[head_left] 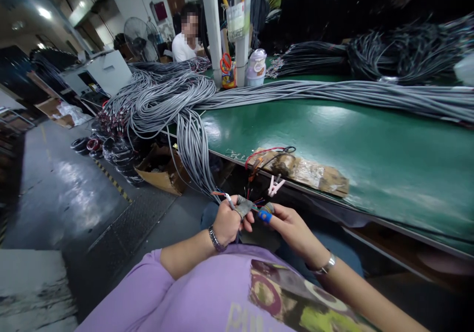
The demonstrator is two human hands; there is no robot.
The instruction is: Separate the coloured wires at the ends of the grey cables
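Observation:
My left hand [227,222] is closed in a pinch on the stripped end of a grey cable [226,197], whose thin coloured wires fan out between both hands. Its thumb wears a grey finger cot. My right hand [291,226] faces it, fingers pinched on the coloured wire ends [257,202], with a blue cot on one fingertip. Both hands hover over my lap, just below the bench's front edge. The cable runs up into a thick bundle of grey cables [192,144] that hangs off the green bench [370,144].
A taped cardboard pad [314,171] with red and black wires and a pale clip [274,186] sits at the bench edge. More cable bundles [388,51] lie at the back. A person in white [184,46] sits beyond. Cardboard box [161,166] and wire coils [92,144] are on the floor.

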